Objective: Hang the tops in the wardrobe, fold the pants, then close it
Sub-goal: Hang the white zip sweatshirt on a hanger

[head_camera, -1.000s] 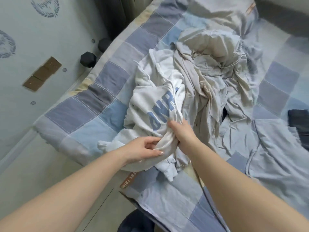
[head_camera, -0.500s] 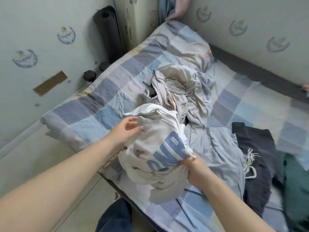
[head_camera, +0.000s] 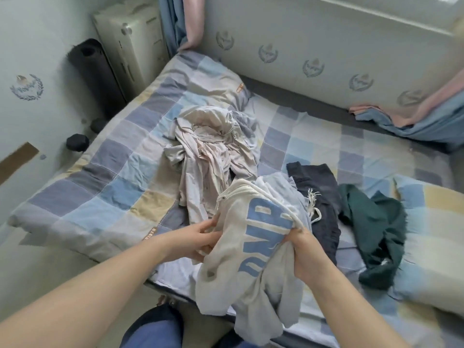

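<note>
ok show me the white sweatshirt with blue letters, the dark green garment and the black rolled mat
white sweatshirt [head_camera: 261, 237]: head view, blue lettering.
dark green garment [head_camera: 371, 222]: head view, middle.
black rolled mat [head_camera: 96, 76]: head view, side.

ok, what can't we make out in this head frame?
- White garment with blue letters: bunched between left hand and right hand, so top or pants is unclear; its lettering is partly folded under.
- Wardrobe: none in view.
- Beige pile: tangled, number of pieces unclear.
- Dark garment: partly covered by the white one.
</note>
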{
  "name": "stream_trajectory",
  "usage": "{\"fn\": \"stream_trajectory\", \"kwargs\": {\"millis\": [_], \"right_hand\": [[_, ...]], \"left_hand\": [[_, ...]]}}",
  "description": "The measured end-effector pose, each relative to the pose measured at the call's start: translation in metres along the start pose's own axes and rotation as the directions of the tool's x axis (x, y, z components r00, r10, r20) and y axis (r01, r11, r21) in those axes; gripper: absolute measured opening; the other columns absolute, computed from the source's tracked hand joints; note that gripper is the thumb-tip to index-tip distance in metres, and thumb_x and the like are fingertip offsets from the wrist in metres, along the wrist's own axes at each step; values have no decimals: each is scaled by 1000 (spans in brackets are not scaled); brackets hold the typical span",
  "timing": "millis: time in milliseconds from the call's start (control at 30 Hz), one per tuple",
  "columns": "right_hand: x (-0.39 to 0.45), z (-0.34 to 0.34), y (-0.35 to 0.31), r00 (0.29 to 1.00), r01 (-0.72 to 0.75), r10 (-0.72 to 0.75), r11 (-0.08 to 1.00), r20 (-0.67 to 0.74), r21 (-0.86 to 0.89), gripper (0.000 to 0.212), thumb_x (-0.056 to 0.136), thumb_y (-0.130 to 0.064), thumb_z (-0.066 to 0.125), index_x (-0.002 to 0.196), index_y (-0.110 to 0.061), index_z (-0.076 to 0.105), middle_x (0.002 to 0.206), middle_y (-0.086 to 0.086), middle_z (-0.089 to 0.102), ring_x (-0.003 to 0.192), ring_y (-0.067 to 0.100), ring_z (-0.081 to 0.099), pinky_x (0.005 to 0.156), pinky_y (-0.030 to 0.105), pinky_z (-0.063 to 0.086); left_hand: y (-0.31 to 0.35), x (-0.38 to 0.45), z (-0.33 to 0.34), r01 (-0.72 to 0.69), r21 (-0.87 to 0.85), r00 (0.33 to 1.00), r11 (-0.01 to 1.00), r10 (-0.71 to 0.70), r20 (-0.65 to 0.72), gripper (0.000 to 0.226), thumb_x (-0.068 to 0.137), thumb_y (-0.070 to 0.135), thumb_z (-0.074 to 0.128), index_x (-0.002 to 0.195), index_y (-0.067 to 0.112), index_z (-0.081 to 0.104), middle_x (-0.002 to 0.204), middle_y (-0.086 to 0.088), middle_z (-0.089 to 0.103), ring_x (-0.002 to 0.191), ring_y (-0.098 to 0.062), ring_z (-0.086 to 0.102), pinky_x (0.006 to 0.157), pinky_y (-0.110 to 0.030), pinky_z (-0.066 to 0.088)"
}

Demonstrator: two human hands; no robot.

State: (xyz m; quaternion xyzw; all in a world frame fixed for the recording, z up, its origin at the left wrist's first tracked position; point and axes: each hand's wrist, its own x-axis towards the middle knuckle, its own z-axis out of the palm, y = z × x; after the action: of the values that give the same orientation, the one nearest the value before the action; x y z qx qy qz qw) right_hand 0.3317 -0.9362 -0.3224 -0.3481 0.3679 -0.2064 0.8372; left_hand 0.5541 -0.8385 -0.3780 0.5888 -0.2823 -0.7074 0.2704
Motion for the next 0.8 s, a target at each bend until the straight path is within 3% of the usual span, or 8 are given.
{"fn": "stream_trajectory", "kwargs": {"millis": [133,200,300,400,533,667,733,800], "right_hand": [[-32,19,17,984,112,-96,989,-150,101,34,60,4,53,80,-10,77,81,15,71,74,29,70,60,34,57],[-47,35,30,955,206,-165,967,-247,150,30,62,6,58,76,-12,77,77,13,71,71,27,70,57,31,56],[-64,57,54,870,367,-249,904,-425,220,18,57,-10,73,74,-12,78,74,11,71,66,24,70,54,28,55],[-80,76,88,789,457,-231,840,-569,293,20,55,-15,74,75,-12,78,78,12,72,70,26,70,58,32,57],[-107,103,123,719,571,-250,744,-649,347,61,24,-29,95,80,-11,78,85,13,72,76,27,70,63,34,58],[-134,122,153,553,701,-221,645,-803,305,50,31,-24,90,78,-11,77,84,15,72,75,29,70,64,36,58],[-154,129,170,435,763,-166,591,-885,264,23,54,-14,73,77,-10,76,82,16,71,75,30,69,65,36,57],[-173,133,188,338,805,-132,554,-932,213,30,58,-5,61,85,-7,73,84,17,69,79,31,67,68,36,56]], "left_hand": [[5,-7,-7,-18,24,985,1000,14,171,47,91,38,61,132,22,46,82,11,70,75,-8,67,84,-36,52],[5,-10,-17,-52,26,983,998,47,179,53,82,38,72,127,20,51,95,3,73,88,-15,69,87,-38,53],[5,-14,-29,-193,23,977,981,190,94,71,52,42,89,112,15,61,105,-9,70,93,-24,68,88,-42,55],[11,-17,-34,-332,20,943,943,332,-18,55,48,41,83,95,17,67,88,-2,72,86,-21,67,83,-41,56],[28,-26,-21,-476,24,879,879,475,41,46,52,41,81,87,16,64,78,5,70,80,-13,66,83,-41,55],[43,-44,18,-544,12,826,839,534,179,48,59,47,80,79,11,55,79,-9,57,79,-21,55,84,-51,49],[44,-54,45,-586,43,785,809,555,276,48,62,48,78,76,11,51,78,-10,52,75,-20,51,75,-44,46],[42,-67,69,-640,96,740,763,577,346,43,67,42,79,74,12,49,75,-8,50,71,-17,49,70,-36,43]]}}
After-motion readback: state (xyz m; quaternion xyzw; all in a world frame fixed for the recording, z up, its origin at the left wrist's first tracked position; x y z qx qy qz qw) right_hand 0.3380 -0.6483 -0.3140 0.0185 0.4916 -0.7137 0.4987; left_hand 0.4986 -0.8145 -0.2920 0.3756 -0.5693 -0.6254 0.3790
